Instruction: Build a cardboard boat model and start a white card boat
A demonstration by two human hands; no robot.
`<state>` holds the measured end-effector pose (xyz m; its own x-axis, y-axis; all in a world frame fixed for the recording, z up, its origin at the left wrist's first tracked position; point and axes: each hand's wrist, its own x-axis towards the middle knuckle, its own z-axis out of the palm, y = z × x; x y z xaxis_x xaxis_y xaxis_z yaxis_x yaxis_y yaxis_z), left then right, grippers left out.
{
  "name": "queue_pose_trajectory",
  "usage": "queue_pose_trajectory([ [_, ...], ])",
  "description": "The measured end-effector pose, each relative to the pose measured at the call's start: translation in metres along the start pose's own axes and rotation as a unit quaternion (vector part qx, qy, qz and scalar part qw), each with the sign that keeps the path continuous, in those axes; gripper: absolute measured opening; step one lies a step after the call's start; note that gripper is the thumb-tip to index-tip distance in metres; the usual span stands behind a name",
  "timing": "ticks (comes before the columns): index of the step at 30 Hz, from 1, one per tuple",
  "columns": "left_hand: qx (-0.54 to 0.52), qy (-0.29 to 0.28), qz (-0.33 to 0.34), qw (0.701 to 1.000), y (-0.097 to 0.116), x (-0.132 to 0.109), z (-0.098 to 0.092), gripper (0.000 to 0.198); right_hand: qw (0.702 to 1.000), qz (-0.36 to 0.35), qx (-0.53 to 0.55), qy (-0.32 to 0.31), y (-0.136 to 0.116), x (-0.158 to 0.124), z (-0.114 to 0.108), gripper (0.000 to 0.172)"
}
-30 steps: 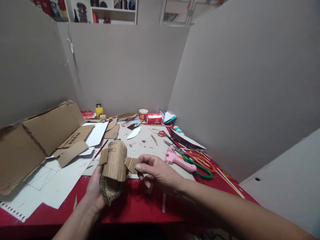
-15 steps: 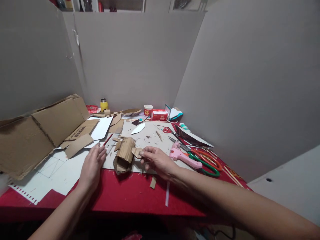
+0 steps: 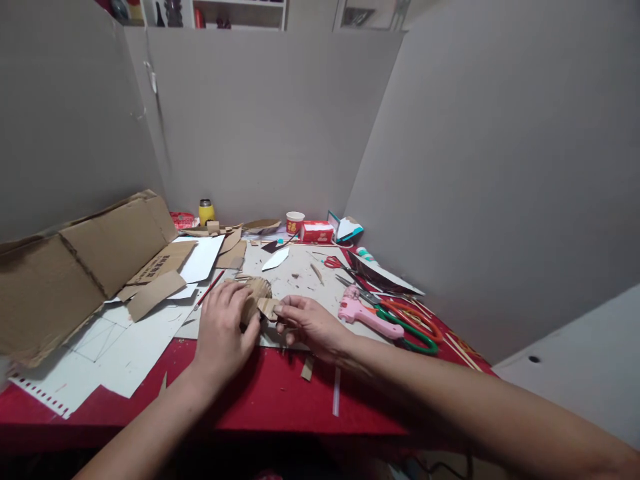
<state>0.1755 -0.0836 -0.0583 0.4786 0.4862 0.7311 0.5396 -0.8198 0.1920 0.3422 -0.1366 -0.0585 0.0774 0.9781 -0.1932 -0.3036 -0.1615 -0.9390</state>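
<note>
A rolled corrugated cardboard tube (image 3: 261, 288) lies at the front of the grey board, its near end largely covered by my left hand (image 3: 226, 327). The fingers of that hand are wrapped over the tube from the left, thumb toward the front. From the right, my right hand (image 3: 306, 323) pinches a small cardboard piece (image 3: 269, 308) between thumb and fingers. This piece is up against the tube's right side; whether they touch is hard to tell. Right of my right hand lies a pink hot glue gun (image 3: 367, 315).
Green-handled scissors (image 3: 420, 341), orange-handled scissors (image 3: 423, 320) and small red scissors (image 3: 334, 262) lie right. A big cardboard sheet (image 3: 45, 293) and drawn paper (image 3: 100, 347) lie left. A paper cup (image 3: 295, 222), red box (image 3: 317, 231) and yellow bottle (image 3: 206, 211) stand behind.
My left hand has moved right from beside the tube and closed over it. The small piece in my right hand has come slightly left, against the tube.
</note>
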Motion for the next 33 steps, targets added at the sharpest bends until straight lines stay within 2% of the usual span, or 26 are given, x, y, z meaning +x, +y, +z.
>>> queue_pose_trajectory([
  [6,-0.035,-0.012,-0.021,0.999,-0.003,0.002,0.006,0.017,0.999,0.026,0.024,-0.01,-0.003,-0.001,-0.002,0.031],
  [12,-0.061,-0.012,-0.025,0.998,-0.004,0.003,0.007,0.02,0.996,0.052,0.061,-0.041,-0.006,-0.001,-0.005,0.03],
  [14,-0.062,-0.018,-0.029,0.997,-0.005,0.003,0.008,0.02,0.997,0.035,0.042,-0.05,-0.006,-0.001,-0.006,0.031],
  [20,-0.067,-0.021,-0.038,0.997,-0.005,0.003,0.008,0.021,0.986,-0.103,-0.112,-0.074,-0.007,-0.007,-0.005,0.032],
  [25,-0.069,-0.027,-0.045,0.996,-0.007,0.004,0.006,0.02,0.977,-0.119,-0.133,-0.118,-0.019,-0.024,-0.007,0.028],
  [30,-0.093,-0.027,-0.049,0.994,-0.003,0.003,0.002,0.02,0.982,-0.13,-0.11,-0.081,-0.025,-0.034,-0.02,0.025],
  [33,-0.127,-0.005,-0.078,0.989,0.0,0.003,-0.011,0.02,0.984,-0.117,-0.118,-0.066,-0.023,-0.038,-0.03,0.026],
])
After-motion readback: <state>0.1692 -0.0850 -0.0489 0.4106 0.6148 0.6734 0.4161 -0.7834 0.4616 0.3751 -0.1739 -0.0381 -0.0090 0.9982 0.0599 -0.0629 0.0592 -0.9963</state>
